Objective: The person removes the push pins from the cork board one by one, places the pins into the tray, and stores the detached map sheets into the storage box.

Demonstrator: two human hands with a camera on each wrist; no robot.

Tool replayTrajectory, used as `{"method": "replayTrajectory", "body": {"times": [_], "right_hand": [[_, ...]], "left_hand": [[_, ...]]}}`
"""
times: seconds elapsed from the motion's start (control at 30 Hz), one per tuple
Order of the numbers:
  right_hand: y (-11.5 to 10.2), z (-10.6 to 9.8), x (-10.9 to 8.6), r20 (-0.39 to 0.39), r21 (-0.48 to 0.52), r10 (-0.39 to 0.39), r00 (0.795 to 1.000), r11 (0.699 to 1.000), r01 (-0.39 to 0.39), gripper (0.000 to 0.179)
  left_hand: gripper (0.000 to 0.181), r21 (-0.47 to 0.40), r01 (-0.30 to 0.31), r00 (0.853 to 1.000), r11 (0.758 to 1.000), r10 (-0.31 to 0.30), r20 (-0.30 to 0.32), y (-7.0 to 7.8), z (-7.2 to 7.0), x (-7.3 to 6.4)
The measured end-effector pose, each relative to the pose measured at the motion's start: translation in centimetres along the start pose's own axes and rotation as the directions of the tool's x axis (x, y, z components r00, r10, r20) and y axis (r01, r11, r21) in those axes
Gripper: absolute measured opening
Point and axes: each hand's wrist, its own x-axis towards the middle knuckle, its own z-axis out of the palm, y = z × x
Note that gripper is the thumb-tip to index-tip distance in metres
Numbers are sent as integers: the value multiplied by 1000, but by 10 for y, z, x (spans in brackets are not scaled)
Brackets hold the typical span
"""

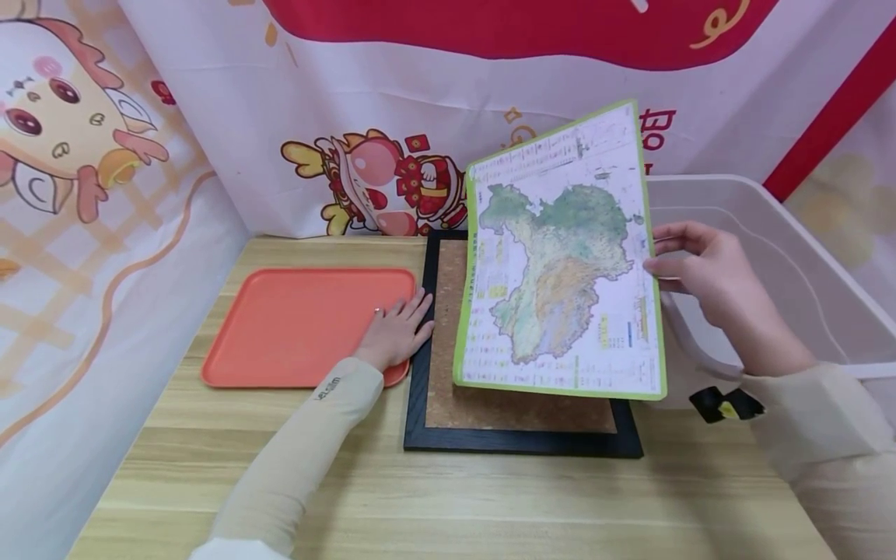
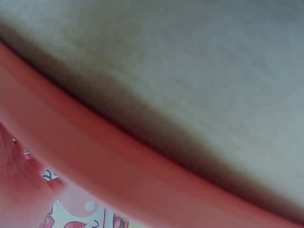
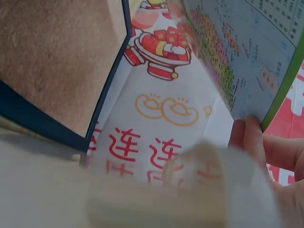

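Note:
A map sheet (image 1: 560,264) with a green border is raised at a slant over a cork board (image 1: 442,373) with a black frame. My right hand (image 1: 710,272) pinches the sheet's right edge between thumb and fingers; the right wrist view also has those fingers (image 3: 254,142) at the map's border. With fingers stretched out, my left hand (image 1: 395,334) rests across the right side of an orange tray (image 1: 301,327), fingertips at the board's left frame edge. In the left wrist view the tray's rim (image 2: 118,147) runs diagonally, with part of the hand (image 2: 21,185) below it.
A grey plastic bin (image 1: 738,187) stands at the right, behind my right forearm. The wooden table (image 1: 336,474) carries the tray and board. A printed cloth (image 1: 392,85) hangs along the back and left. Close to my right cuff is a small black and yellow piece (image 1: 726,406).

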Motion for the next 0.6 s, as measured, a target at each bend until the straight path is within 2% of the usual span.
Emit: {"method": "replayTrajectory", "body": {"times": [0.37,0.6], "right_hand": [[12,-27,4,-7,42,30,1000,999,-29,25],[24,-45,11,-14,131,72,997,989,-69,25]], "left_hand": [[61,-8,-8,1000,1000,8,-2,-1,-1,-2],[61,-13,-6,1000,1000,6,8,-2,1,0]]}}
